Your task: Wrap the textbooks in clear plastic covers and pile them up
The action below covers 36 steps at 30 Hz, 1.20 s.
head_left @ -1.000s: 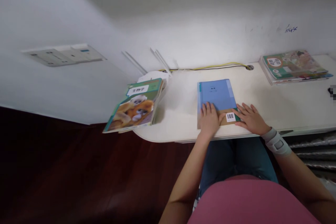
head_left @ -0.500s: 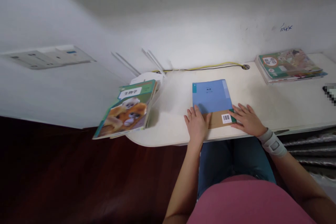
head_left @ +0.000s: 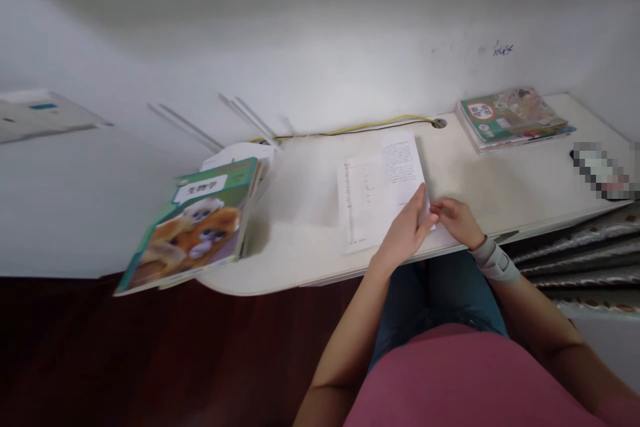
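Observation:
An open book (head_left: 367, 207) with white printed pages lies on the white desk (head_left: 300, 240) in front of me. One page stands partly raised toward the right side. My left hand (head_left: 404, 230) is at the lower right of the book, its fingers stretched and together along the pages' right edge. My right hand (head_left: 456, 220) is just right of it, fingers curled, with the thumb and fingertips pinched at the book's right edge. Whatever lies between those fingertips is too small to make out. A grey band is round the right wrist.
At the left, a biology book (head_left: 200, 220) tops a stack overhanging the desk, near white antenna-like rods (head_left: 250, 119). More books (head_left: 515, 117) lie at the back right. A pixelated phone-like object (head_left: 600, 170) lies far right. Cables (head_left: 370, 125) run along the wall.
The blue-covered book now shows open printed pages. My left hand has moved to its right edge, and my right hand has gone from spread to curled. The view has shifted right.

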Motion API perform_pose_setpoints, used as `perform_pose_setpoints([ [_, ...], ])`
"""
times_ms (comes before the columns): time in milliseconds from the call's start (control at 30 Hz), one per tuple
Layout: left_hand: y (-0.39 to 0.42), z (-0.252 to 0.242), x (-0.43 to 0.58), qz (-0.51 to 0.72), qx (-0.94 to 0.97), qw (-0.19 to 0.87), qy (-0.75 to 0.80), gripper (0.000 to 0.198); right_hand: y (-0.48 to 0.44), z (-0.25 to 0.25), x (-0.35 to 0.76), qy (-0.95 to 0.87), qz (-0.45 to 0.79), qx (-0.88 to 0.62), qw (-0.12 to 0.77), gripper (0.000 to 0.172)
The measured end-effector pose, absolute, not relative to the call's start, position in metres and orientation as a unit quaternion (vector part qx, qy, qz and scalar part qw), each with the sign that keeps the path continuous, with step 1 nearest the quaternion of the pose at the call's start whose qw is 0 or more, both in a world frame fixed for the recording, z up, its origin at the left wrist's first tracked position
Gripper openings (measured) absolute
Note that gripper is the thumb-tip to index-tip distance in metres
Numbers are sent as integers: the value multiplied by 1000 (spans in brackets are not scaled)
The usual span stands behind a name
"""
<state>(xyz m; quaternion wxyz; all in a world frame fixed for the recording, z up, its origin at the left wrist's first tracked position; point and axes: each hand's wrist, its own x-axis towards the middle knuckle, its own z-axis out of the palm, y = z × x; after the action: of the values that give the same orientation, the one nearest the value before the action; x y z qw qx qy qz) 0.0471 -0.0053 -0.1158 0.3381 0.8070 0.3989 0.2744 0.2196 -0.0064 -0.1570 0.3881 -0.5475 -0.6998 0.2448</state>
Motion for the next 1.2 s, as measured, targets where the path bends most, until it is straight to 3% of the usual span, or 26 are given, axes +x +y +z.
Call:
perform_pose_setpoints([
  [233, -5, -129, 59, 240, 860, 170, 417, 68, -8, -152, 218, -538, 418, -541, 492, 13],
  [333, -6, -126, 58, 210, 854, 98, 467, 70, -8, -157, 218, -502, 427, -535, 529, 28],
  [400, -6, -125, 58, 176, 858, 74, 477, 70, -7, -159, 219, -517, 383, -550, 532, 27],
  [567, -4, -135, 73, 111, 863, 24, 493, 58, -8, -159, 243, -629, 127, -630, 437, 24],
  [700, 1, -147, 91, 93, 867, 7, 489, 52, -16, -160, 275, -675, -10, -666, 317, 36],
  [900, 4, -151, 104, 81, 883, 24, 461, 47, -39, -169, 287, -754, -50, -647, 99, 51],
  [1200, 4, -153, 105, 84, 883, 21, 461, 46, -40, -168, 288, -766, -35, -637, 78, 61],
])
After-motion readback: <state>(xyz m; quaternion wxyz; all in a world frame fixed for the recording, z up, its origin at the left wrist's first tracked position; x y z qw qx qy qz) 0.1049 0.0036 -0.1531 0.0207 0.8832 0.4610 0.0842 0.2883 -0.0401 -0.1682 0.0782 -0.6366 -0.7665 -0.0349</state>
